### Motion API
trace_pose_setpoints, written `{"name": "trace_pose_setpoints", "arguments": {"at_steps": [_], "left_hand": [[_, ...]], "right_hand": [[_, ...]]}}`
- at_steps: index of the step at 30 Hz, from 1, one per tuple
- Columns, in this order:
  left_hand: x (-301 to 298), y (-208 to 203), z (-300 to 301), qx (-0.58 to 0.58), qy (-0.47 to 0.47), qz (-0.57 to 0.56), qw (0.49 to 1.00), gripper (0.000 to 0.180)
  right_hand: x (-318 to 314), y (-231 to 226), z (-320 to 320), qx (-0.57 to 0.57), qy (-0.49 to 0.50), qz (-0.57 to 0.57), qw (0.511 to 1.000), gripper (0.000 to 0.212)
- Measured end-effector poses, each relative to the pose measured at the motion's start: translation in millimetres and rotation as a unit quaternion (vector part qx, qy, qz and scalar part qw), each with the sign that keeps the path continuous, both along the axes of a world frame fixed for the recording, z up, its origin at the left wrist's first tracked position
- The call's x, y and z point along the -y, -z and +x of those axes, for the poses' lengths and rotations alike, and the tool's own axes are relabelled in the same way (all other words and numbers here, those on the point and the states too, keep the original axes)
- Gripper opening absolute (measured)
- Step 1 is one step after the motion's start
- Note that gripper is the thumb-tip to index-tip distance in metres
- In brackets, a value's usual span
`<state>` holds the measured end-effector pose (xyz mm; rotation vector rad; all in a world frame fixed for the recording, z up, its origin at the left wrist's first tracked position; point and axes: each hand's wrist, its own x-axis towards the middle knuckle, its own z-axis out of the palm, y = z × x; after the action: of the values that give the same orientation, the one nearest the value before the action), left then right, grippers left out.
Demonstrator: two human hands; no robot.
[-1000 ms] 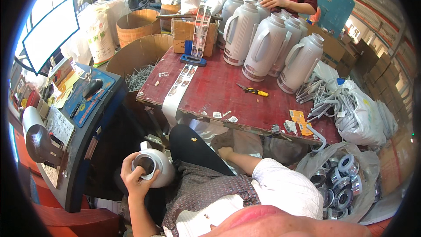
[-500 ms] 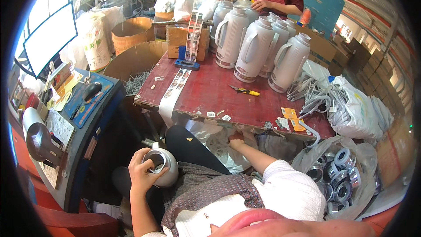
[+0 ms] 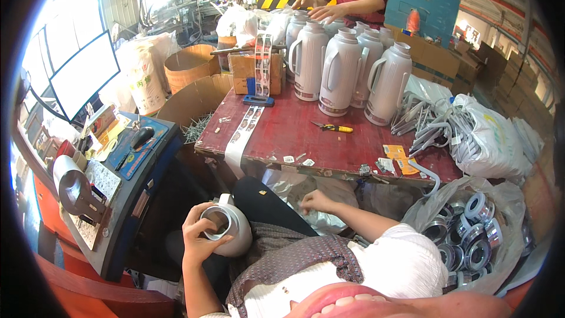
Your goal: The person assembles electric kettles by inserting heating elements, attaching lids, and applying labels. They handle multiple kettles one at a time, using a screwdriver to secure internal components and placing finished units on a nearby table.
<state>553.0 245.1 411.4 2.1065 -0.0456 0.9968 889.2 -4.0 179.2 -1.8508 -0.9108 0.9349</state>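
Note:
In my lap lies a light grey thermos jug (image 3: pixel 236 237), tilted with its open mouth toward my left hand (image 3: pixel 202 229). That hand is closed on the rim, thumb and fingers at the opening. My right hand (image 3: pixel 316 201) is over the clear plastic bag (image 3: pixel 327 222) below the table's front edge. Its fingers are curled together; what they hold, if anything, is too small to make out. Several finished-looking grey thermos jugs (image 3: pixel 339 73) with handles stand upright on the red table (image 3: pixel 282 132), beyond both hands.
On the table lie yellow-handled snips (image 3: pixel 336 128) and a label strip (image 3: pixel 242 132) from a blue dispenser (image 3: pixel 258 100). Grey handles (image 3: pixel 435 126) spill from a bag at right, above a bag of metallic rings (image 3: pixel 471 238). A co-worker's hands (image 3: pixel 327 12) reach over the far jugs. A side desk (image 3: pixel 138 176) stands left.
My right hand has drawn back out of the plastic bag toward my lap. My left hand still grips the jug, which has turned slightly. The co-worker's hands have shifted over the far jugs.

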Motion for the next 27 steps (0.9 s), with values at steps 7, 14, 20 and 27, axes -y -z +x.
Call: {"name": "trace_pose_setpoints", "arguments": {"at_steps": [7,14,20,27], "left_hand": [[32,-13,25,-0.037,0.084,-0.077,0.993,0.132],[59,-21,32,-0.1,0.044,-0.146,0.983,0.148],[69,-17,35,-0.097,0.015,0.012,0.995,0.138],[76,-17,38,-0.053,-0.011,0.082,0.995,0.128]], "right_hand": [[-21,-165,-63,0.133,-0.118,-0.037,0.983,0.028],[-48,-280,-135,0.166,-0.237,0.353,0.89,0.031],[-66,-272,-130,0.489,-0.412,0.292,0.712,0.012],[-61,-292,-125,0.542,-0.466,0.194,0.672,0.01]]}}
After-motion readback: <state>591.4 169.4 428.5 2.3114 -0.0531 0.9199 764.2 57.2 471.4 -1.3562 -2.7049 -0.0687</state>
